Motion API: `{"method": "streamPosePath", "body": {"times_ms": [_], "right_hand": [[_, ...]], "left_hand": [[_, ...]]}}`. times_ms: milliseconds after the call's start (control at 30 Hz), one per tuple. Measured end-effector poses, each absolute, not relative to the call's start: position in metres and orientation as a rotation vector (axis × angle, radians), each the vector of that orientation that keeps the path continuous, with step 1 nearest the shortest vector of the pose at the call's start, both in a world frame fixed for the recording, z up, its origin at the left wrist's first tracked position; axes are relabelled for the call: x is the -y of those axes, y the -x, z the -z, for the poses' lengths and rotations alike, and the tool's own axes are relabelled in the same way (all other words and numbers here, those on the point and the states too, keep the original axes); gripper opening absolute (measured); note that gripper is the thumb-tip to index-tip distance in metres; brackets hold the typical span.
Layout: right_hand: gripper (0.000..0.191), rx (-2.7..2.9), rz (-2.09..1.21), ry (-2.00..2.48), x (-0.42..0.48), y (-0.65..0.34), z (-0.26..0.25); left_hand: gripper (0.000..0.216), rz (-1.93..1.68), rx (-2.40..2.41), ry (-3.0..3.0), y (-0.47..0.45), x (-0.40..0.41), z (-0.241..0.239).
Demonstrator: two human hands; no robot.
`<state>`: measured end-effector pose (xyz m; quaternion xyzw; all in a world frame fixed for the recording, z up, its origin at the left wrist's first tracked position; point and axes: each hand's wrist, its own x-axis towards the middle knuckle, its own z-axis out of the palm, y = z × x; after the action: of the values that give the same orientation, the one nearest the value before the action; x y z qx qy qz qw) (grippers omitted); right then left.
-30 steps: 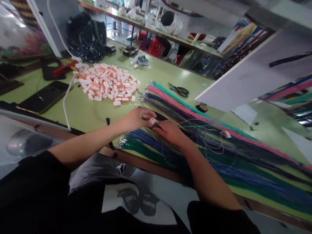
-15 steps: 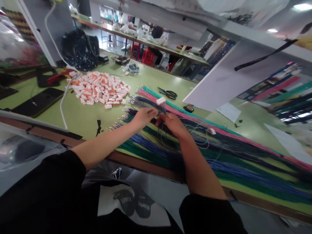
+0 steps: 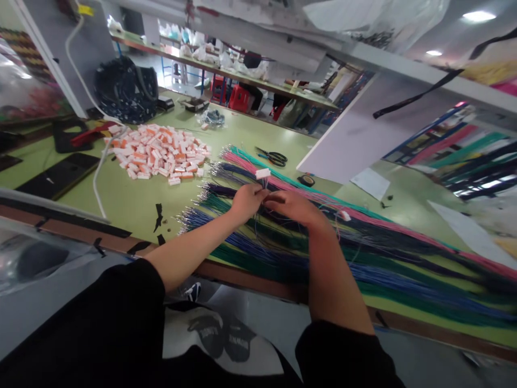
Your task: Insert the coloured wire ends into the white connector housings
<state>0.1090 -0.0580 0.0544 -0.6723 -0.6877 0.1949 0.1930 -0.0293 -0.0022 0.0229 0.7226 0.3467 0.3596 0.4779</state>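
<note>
A white connector housing (image 3: 263, 173) stands up just beyond my fingertips, with thin wires (image 3: 264, 184) running down from it. My left hand (image 3: 246, 202) is closed, pinching these wires under the housing. From the other side my right hand (image 3: 294, 207) meets it, its fingers curled round the same wires; some fingertips are hidden. Beneath both hands lie long bundles of wires: green and pink wires (image 3: 246, 161) at the back, dark ones in the middle, blue wires (image 3: 242, 242) and dark green towards the front. Their metal-tipped ends point left. A second white connector (image 3: 344, 215) lies among the wires to the right.
A big pile of white and orange connectors (image 3: 157, 151) lies left of the wires. Behind are black-handled pliers (image 3: 274, 156) and a roll of black tape (image 3: 306, 180). A phone (image 3: 58, 175), a white cable (image 3: 97, 188) and a dark bag (image 3: 126, 90) occupy the left; an upright panel (image 3: 339, 129) stands right.
My left hand has come right and closed on the wires below the connector, touching my right hand. My right hand has turned flatter over the wires. The view has shifted slightly.
</note>
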Motion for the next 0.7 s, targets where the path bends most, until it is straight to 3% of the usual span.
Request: {"method": "streamPosePath", "body": {"times_ms": [167, 333, 700], "right_hand": [[0.041, 1.399, -0.554, 1.731, 0.06, -0.117, -0.056], [0.029, 1.276, -0.536, 1.713, 0.053, -0.106, -0.045], [0.024, 1.077, -0.43, 1.706, 0.045, -0.102, -0.036]], "left_hand": [[0.038, -0.679, -0.69, -1.972, 0.028, 0.006, -0.024], [0.03, -0.558, -0.612, -1.706, 0.027, 0.012, -0.022], [0.019, -0.574, -0.616, -0.992, 0.019, 0.019, -0.009]]}}
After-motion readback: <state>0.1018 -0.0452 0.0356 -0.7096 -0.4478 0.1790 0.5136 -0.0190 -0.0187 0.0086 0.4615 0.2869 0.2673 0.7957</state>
